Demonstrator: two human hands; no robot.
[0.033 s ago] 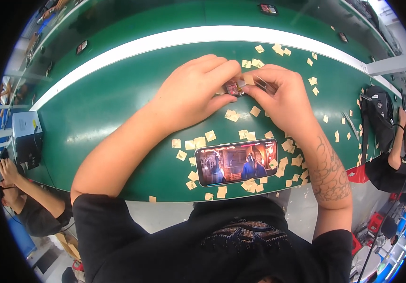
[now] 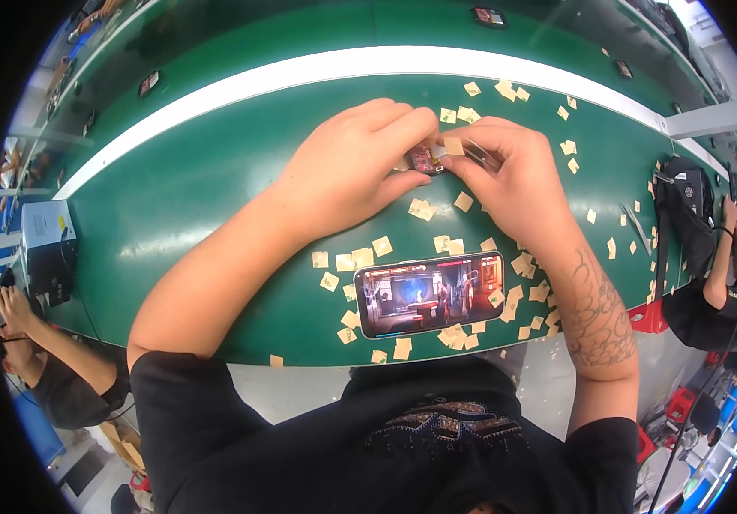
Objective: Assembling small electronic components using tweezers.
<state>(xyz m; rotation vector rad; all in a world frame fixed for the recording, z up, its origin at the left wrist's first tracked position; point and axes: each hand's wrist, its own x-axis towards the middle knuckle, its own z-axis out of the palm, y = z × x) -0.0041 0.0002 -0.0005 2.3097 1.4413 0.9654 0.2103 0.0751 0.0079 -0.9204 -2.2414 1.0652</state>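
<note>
Between the fingers and thumb of my left hand (image 2: pixel 364 167) is a small dark electronic device (image 2: pixel 424 161) with a reddish board showing. My right hand (image 2: pixel 510 176) meets it from the right, its thumb and fingers closed on a thin metallic tool that looks like tweezers (image 2: pixel 482 155). A small tan paper square (image 2: pixel 454 146) sits at the right fingertips, beside the device; what holds it is hard to make out. My fingers cover part of the device. Loose tan paper squares (image 2: pixel 422 210) lie on the green table just below my hands.
A phone (image 2: pixel 430 295) playing a video lies near the front edge among several paper squares. Another pair of tweezers (image 2: pixel 638 230) and a black bag (image 2: pixel 688 193) are at the right. A box (image 2: pixel 48 248) stands at the left. Beyond the white divider (image 2: pixel 386 58) lie several small devices (image 2: pixel 488 16).
The picture on the phone's screen is different. My hands, the device and the tool have stayed almost in place.
</note>
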